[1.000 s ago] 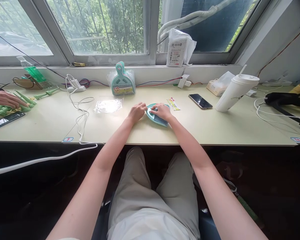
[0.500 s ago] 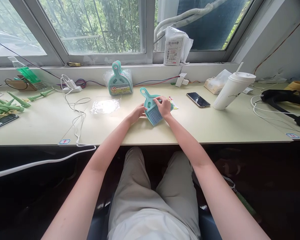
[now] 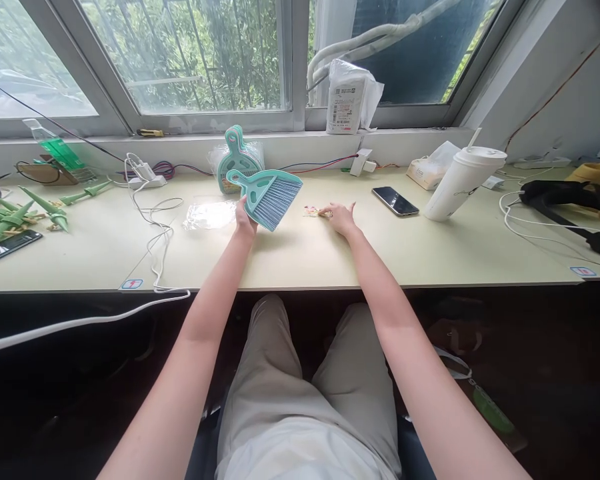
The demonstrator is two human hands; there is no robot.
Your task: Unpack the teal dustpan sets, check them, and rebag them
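Note:
My left hand [image 3: 247, 218] is closed round the handle side of a mint-green dustpan [image 3: 259, 178] with a small brush [image 3: 279, 201] nested in it, its grey-blue bristles facing me. Both are held tilted above the desk, handle toward the left. My right hand [image 3: 341, 219] is low over the desktop, thumb and index finger pinched at a small colourful label card [image 3: 311, 211], the other fingers spread. Behind the held set, more matching dustpan sets [image 3: 235, 143] in clear wrapping stand against the wall. A clear plastic wrapper [image 3: 210, 215] lies flat left of my left hand.
On the right are a phone [image 3: 395, 201], a white cup with a straw [image 3: 463, 183], a tissue pack [image 3: 433, 167] and a black strap device [image 3: 570, 203]. White cables [image 3: 155, 230], green woven leaf pieces [image 3: 10, 217] and another phone [image 3: 10, 248] lie on the left.
My left hand has lifted the dustpan and brush to the left and turned them so the bristles point right. My right hand has let go of them and is at the label card, now further left.

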